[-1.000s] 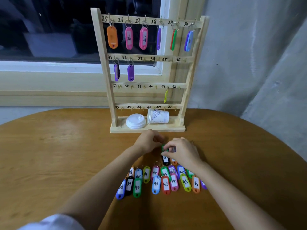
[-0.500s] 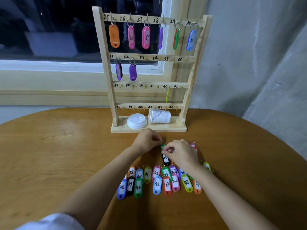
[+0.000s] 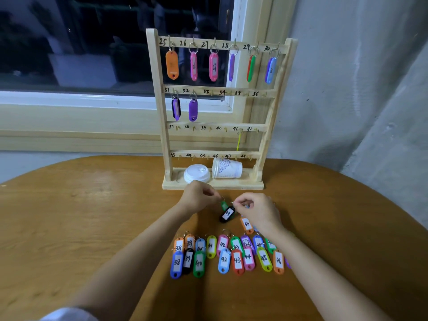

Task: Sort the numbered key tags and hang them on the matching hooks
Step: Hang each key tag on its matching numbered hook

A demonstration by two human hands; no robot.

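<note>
A wooden hook rack (image 3: 162, 117) stands at the table's far side, with rails numbered 25 to 48. Tags hang on hooks 25 to 32 and a yellow one on 41. In front of the rack my left hand (image 3: 198, 197) pinches the ring of a green tag (image 3: 223, 205). My right hand (image 3: 259, 210) pinches the ring of a black tag marked 33 (image 3: 228, 214). Both tags hang just above the table, touching each other. An orange tag marked 34 (image 3: 247, 225) lies under my right wrist. Several coloured tags numbered 38 to 46 (image 3: 228, 256) lie in rows nearer me.
A white cup lid (image 3: 196, 173) and a paper cup on its side (image 3: 227, 168) rest on the rack's base. The round wooden table (image 3: 81, 216) runs left and right of the tags. A window sill and a grey wall stand behind the rack.
Both hands have lifted slightly off the table, and the black tag 33 now hangs tilted between them beside the green one. The orange tag 34 has come into sight.
</note>
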